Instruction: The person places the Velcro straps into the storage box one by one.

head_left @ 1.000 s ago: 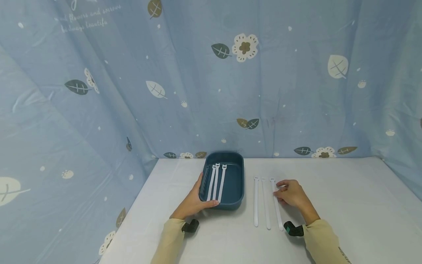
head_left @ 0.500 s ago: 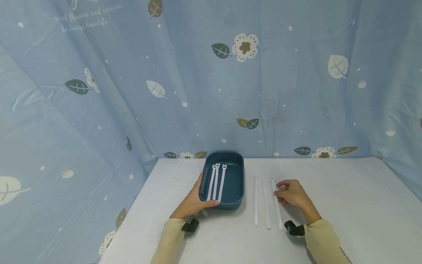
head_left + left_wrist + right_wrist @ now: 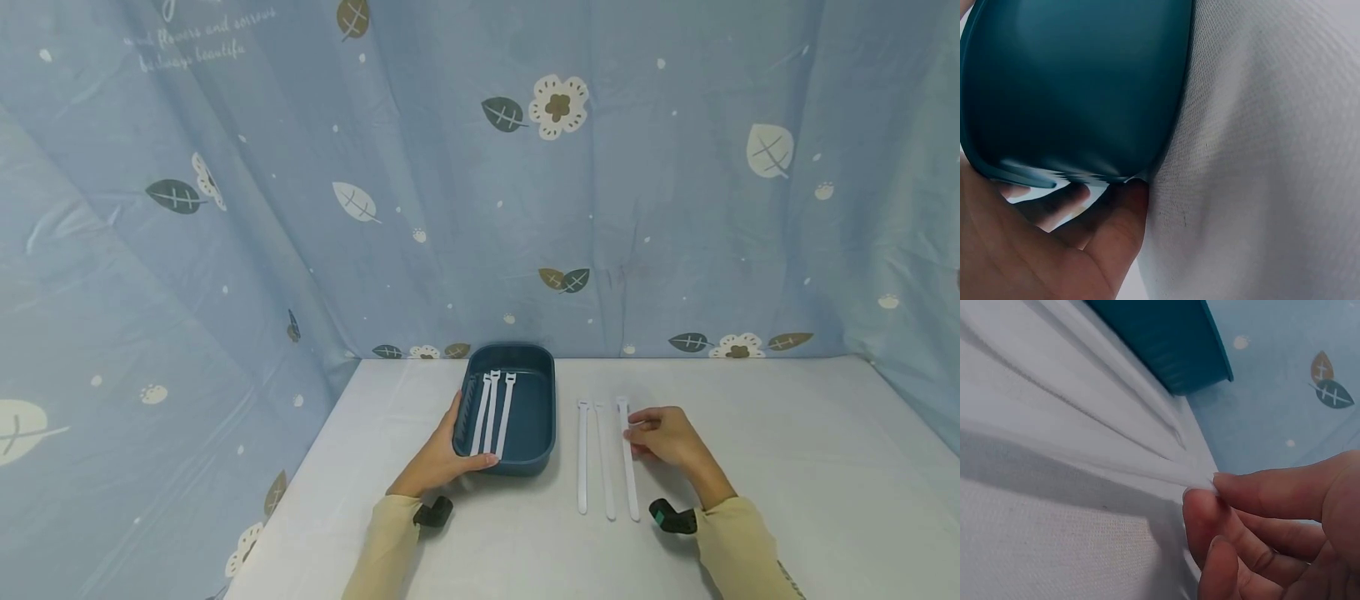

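Observation:
A dark teal plastic basket (image 3: pixel 532 421) stands at the back of the table in the head view, with several white hook-and-loop cable ties (image 3: pixel 505 417) lying lengthwise in its left half. My left hand (image 3: pixel 433 463) grips its near left corner, thumb along the front rim, fingers behind the left wall. To the basket's right, thumb and index finger of my right hand (image 3: pixel 666 437) pinch a white cable tie (image 3: pixel 629 479) near its slotted head; in the right wrist view this tie (image 3: pixel 1079 447) hangs slightly above the cloth. Two more ties (image 3: pixel 582 462) lie parallel to its left.
A white cloth (image 3: pixel 525 542) covers the table. Behind it hangs a blue curtain (image 3: pixel 660 208) printed with leaves and flowers, close to the basket's back. Black wrist cameras (image 3: pixel 433 513) sit on both wrists.
The pinched cable tie has risen slightly and turned straighter, its head moving a little away from me. My right hand shifts slightly with it. Left hand and basket stay put.

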Tool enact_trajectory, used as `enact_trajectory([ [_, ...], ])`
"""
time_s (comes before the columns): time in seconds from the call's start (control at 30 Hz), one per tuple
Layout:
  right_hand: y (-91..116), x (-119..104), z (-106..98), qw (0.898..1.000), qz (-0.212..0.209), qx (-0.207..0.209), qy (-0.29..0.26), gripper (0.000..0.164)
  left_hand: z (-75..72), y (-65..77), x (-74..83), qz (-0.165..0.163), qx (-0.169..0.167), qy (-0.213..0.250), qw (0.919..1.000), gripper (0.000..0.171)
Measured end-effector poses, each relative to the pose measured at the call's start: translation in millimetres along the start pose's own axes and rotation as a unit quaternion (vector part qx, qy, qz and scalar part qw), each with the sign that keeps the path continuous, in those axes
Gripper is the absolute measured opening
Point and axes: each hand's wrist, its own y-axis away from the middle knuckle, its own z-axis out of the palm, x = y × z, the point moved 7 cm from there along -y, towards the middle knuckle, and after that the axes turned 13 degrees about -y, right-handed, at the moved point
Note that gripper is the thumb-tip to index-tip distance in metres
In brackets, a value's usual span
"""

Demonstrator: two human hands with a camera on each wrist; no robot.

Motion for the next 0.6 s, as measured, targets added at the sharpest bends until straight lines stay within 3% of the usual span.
enact_trajectory([
  [0.6, 1.4, -2.0, -5.1, 1.000, 0.002, 0.004, -0.022, 0.042, 0.3, 1.2, -0.1, -0.007, -0.003, 0.001, 1.0000, 0.130],
])
